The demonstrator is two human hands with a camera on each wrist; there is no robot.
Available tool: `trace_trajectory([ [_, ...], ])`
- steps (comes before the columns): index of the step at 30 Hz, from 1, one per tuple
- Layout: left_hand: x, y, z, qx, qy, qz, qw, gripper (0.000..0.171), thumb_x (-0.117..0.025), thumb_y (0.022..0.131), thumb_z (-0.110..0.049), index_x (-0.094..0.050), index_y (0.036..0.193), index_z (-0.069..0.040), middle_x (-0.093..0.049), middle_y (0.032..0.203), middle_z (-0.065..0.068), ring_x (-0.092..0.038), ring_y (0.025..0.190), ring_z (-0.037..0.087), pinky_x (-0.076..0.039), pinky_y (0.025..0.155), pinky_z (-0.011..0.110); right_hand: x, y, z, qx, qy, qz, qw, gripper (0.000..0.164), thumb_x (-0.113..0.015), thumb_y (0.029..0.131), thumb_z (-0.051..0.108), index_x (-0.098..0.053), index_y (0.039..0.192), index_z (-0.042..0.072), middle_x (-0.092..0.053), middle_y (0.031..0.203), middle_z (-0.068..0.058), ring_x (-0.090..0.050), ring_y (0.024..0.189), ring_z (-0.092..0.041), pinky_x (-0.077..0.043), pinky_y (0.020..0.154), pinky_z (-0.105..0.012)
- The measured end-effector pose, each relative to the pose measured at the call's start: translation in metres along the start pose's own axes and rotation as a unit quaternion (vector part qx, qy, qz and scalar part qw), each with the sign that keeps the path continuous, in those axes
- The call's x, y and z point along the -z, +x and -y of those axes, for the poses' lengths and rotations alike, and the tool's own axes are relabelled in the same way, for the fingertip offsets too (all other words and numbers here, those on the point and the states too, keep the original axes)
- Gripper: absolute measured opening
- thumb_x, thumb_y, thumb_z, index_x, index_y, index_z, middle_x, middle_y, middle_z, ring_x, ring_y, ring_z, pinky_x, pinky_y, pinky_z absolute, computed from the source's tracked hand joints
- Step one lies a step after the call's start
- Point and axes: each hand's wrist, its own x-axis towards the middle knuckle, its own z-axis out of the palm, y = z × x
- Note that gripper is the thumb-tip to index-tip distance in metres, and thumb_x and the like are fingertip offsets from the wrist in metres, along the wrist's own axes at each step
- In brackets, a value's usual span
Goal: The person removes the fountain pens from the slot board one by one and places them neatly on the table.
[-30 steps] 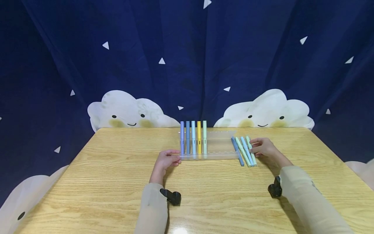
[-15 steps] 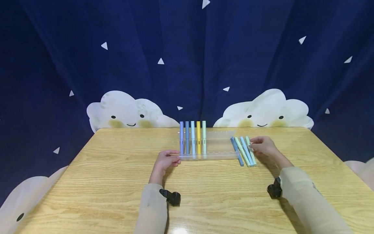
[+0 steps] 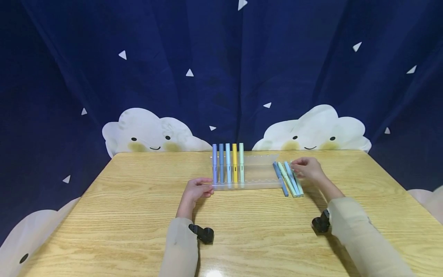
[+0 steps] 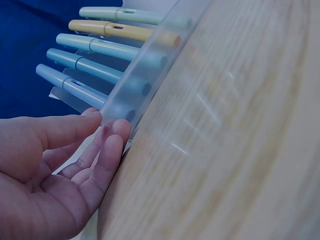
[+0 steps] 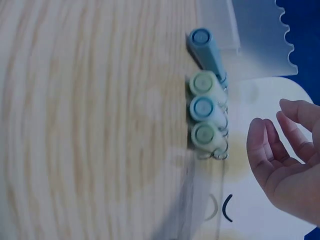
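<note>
A clear plastic pen rack (image 3: 259, 173) stands on the table. Side by side in its left part are a purple pen (image 3: 215, 154), a dark blue pen (image 3: 221, 154), a light blue pen (image 3: 228, 154), a yellow pen (image 3: 235, 154) and a pale green pen (image 3: 241, 154). My left hand (image 3: 195, 193) pinches the rack's front left corner between thumb and fingers. Right of the rack lie loose pens: a blue one (image 5: 204, 47), a light blue one (image 5: 203, 108) and two pale green ones (image 5: 204, 134). Over their far ends hovers my right hand (image 3: 309, 168), fingers bent and apart, holding nothing.
The wooden table (image 3: 138, 231) reaches back to a dark blue curtain (image 3: 214, 69) printed with white clouds. A black wrist camera (image 3: 204, 233) sits on the left sleeve, another camera (image 3: 322, 222) on the right one.
My right hand has risen slightly and shifted left, from beside the outermost loose green pen to above the pens' far ends. The left hand and the rack keep their places.
</note>
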Motion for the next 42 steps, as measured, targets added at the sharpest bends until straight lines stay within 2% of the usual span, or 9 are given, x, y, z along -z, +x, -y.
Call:
trace_trajectory([
  [4,0.000,0.000,0.000,0.001,0.000,0.001,1.0000,0.022,-0.057,0.082,0.007,-0.059,0.104,0.009,-0.061,0.068,0.008,-0.058,0.058,0.013,-0.051,0.056,0.023,-0.005,0.000,0.004,0.004,0.009,-0.003,1.000,0.031,-0.056,0.087,0.011,-0.052,0.104,-0.015,-0.059,0.090,-0.022,-0.058,0.073,-0.015,-0.053,0.067,-0.032],
  [8,0.000,0.001,0.001,-0.001,0.004,-0.001,1.0000,0.022,-0.057,0.082,0.007,-0.059,0.104,0.009,-0.061,0.068,0.008,-0.058,0.058,0.013,-0.051,0.056,0.024,-0.008,0.013,-0.012,0.033,0.064,0.009,0.997,0.021,-0.061,0.084,0.015,-0.060,0.094,-0.004,-0.062,0.084,-0.014,-0.059,0.069,-0.012,-0.053,0.062,-0.029],
  [11,0.000,0.001,0.001,0.000,0.006,-0.002,1.0000,0.022,-0.057,0.082,0.007,-0.060,0.103,0.009,-0.061,0.068,0.009,-0.058,0.058,0.014,-0.051,0.057,0.024,-0.013,0.017,-0.016,0.041,0.089,0.013,0.995,0.015,-0.065,0.082,0.018,-0.062,0.086,0.004,-0.063,0.078,-0.006,-0.060,0.067,-0.012,-0.053,0.058,-0.028],
  [18,0.000,0.002,0.001,-0.002,0.000,0.002,1.0000,0.022,-0.057,0.082,0.007,-0.059,0.104,0.010,-0.061,0.068,0.009,-0.058,0.058,0.013,-0.051,0.056,0.023,-0.029,-0.002,0.016,0.034,0.053,0.016,0.998,0.027,-0.055,0.087,0.008,-0.054,0.100,-0.015,-0.059,0.091,-0.023,-0.058,0.073,-0.019,-0.053,0.064,-0.033],
  [24,0.000,0.001,0.001,-0.001,-0.001,0.003,1.0000,0.022,-0.057,0.081,0.008,-0.059,0.104,0.010,-0.061,0.067,0.009,-0.058,0.057,0.013,-0.051,0.055,0.023,-0.039,-0.005,0.026,0.031,0.058,0.025,0.998,0.027,-0.053,0.088,0.005,-0.052,0.103,-0.017,-0.059,0.088,-0.017,-0.058,0.074,-0.017,-0.053,0.065,-0.035],
  [34,-0.001,0.001,0.001,0.001,0.003,0.001,1.0000,0.022,-0.057,0.082,0.007,-0.059,0.104,0.009,-0.062,0.068,0.009,-0.058,0.058,0.013,-0.051,0.056,0.024,-0.054,-0.002,0.031,0.050,0.083,0.031,0.995,0.024,-0.053,0.086,0.001,-0.053,0.099,-0.018,-0.059,0.078,-0.011,-0.058,0.069,-0.019,-0.053,0.057,-0.030],
  [42,0.000,0.001,0.001,0.001,0.004,0.000,1.0000,0.022,-0.057,0.082,0.007,-0.059,0.104,0.009,-0.062,0.068,0.009,-0.058,0.058,0.013,-0.051,0.056,0.023,-0.070,0.003,0.036,0.054,0.085,0.028,0.995,0.021,-0.054,0.086,0.003,-0.056,0.096,-0.015,-0.059,0.086,-0.021,-0.058,0.068,-0.016,-0.053,0.058,-0.031],
])
